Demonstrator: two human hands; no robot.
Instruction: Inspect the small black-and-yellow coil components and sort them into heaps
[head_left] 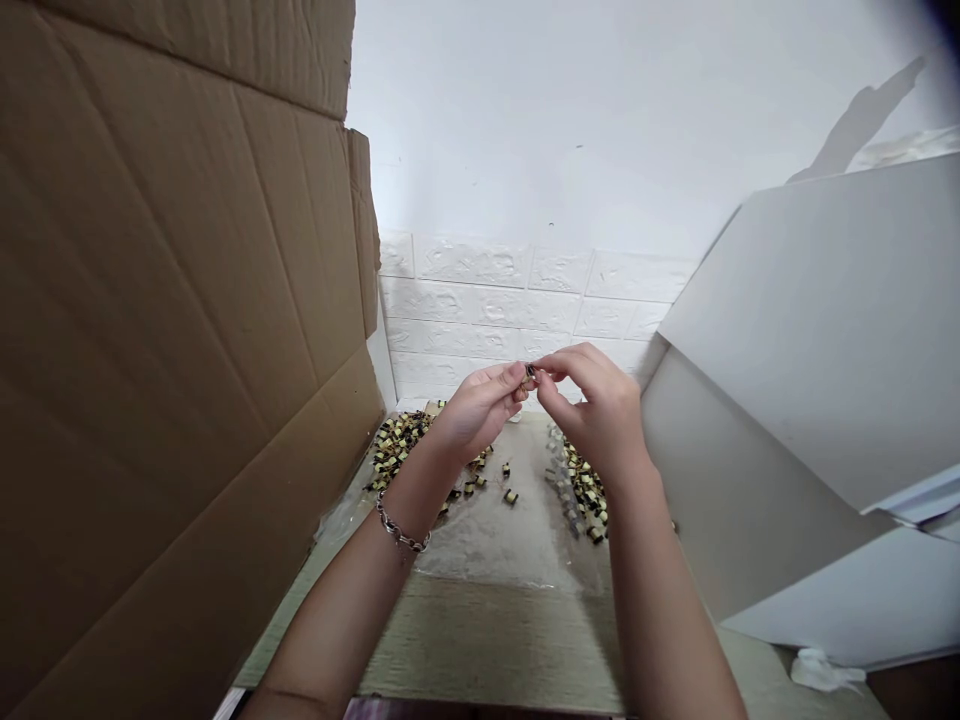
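Observation:
Up over the middle of the table, my left hand pinches a small black-and-yellow wound coil between thumb and fingers. Opposite it, the thumb and index finger of my right hand close on the coil's right side. Whether they grip its body or a thin wire is too small to tell. Below my left forearm spreads a pile of similar coils with black ends, yellow wraps and coppery wires. Another pile of coils lies beside my right wrist, partly hidden by it. A single coil rests between the piles.
A clear plastic sheet lies under the coils on the pale wooden table. Tall cardboard walls the left side. White panels stand at the right. Behind is a white brick-patterned wall.

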